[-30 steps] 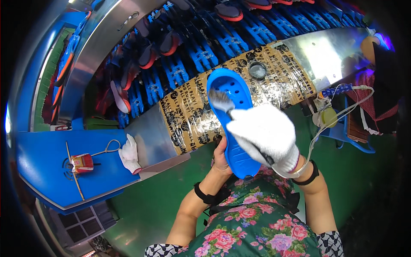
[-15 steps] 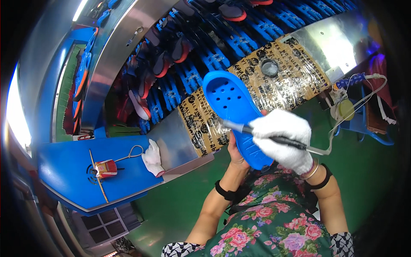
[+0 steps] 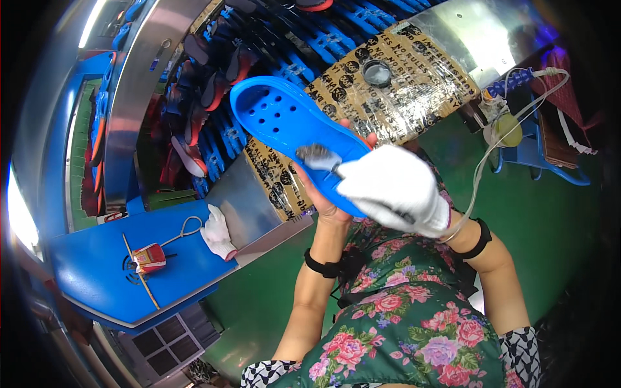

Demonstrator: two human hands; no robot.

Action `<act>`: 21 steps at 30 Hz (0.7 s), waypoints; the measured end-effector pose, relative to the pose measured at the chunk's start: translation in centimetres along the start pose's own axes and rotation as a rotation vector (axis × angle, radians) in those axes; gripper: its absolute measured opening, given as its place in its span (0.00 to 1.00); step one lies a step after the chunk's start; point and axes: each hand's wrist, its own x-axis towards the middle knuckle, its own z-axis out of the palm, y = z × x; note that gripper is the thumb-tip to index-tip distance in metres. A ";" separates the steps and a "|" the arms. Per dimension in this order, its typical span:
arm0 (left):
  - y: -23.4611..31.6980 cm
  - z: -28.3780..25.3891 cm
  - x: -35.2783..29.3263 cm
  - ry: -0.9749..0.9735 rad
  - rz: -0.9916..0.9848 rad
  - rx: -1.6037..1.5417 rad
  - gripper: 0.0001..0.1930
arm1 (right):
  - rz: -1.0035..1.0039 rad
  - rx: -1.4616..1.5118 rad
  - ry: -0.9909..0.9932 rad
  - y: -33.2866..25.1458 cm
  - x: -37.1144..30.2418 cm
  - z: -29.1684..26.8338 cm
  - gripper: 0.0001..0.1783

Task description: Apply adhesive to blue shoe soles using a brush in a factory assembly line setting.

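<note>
A blue sole-shaped shoe piece (image 3: pixel 275 97), like a clog bottom with raised edges and several round holes toward its far end, lies tilted in my bare left hand (image 3: pixel 326 204). My left fingers wrap around its underside; fingertips show at its right edge. In a white glove, my right hand (image 3: pixel 398 187) is closed on a dark-handled brush (image 3: pixel 318 157). The brownish bristles are over the inner face of the shoe piece, seemingly against it. The brush handle is mostly hidden by the glove, and a thin pale tube (image 3: pixel 475 174) trails past my right wrist.
Beyond the shoe piece, a tape-covered cardboard ledge (image 3: pixel 414 84) bears a small round container (image 3: pixel 376 73). Racks with shoe parts (image 3: pixel 220 90) stand behind it. A white glove (image 3: pixel 217 233) and a red box (image 3: pixel 150 258) with a stick lie on the blue table (image 3: pixel 84 258).
The shoe piece has shifted left and up in view and tilts further left. My gloved hand has followed with the brush, whose bristles now show over the inner face. The view has shifted slightly.
</note>
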 end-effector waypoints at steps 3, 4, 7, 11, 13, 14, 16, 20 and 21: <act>0.1 -0.1 0.6 0.016 0.014 -0.068 0.54 | 0.059 0.174 -0.075 -0.5 -0.3 -0.6 0.14; 0.2 0.0 0.7 -0.005 0.034 -0.091 0.54 | 0.121 0.286 -0.085 -0.3 -0.1 -1.0 0.13; 0.0 0.6 0.4 0.094 0.032 -0.083 0.54 | 0.221 0.185 0.015 0.4 -0.2 -1.3 0.14; 0.2 -0.9 1.4 -0.285 -0.086 -0.260 0.53 | 0.001 0.144 -0.074 -0.4 -1.9 0.4 0.15; 1.0 -1.0 1.3 -0.261 -0.120 -0.283 0.53 | 0.046 0.284 -0.111 -0.6 -1.5 -0.2 0.14; 1.1 -1.0 1.2 -0.243 -0.155 -0.306 0.53 | 0.073 0.340 -0.145 -0.7 -0.7 -1.1 0.13; 0.9 -0.2 0.9 -0.143 -0.084 -0.275 0.53 | 0.131 0.203 -0.075 0.3 -0.3 -1.8 0.13; 1.8 -0.7 1.2 -0.085 -0.073 -0.163 0.56 | -0.015 0.144 -0.210 -0.1 -2.3 -0.5 0.15; 1.9 -0.8 1.1 -0.112 -0.066 -0.157 0.56 | 0.086 0.260 -0.179 -1.1 -2.3 -0.4 0.13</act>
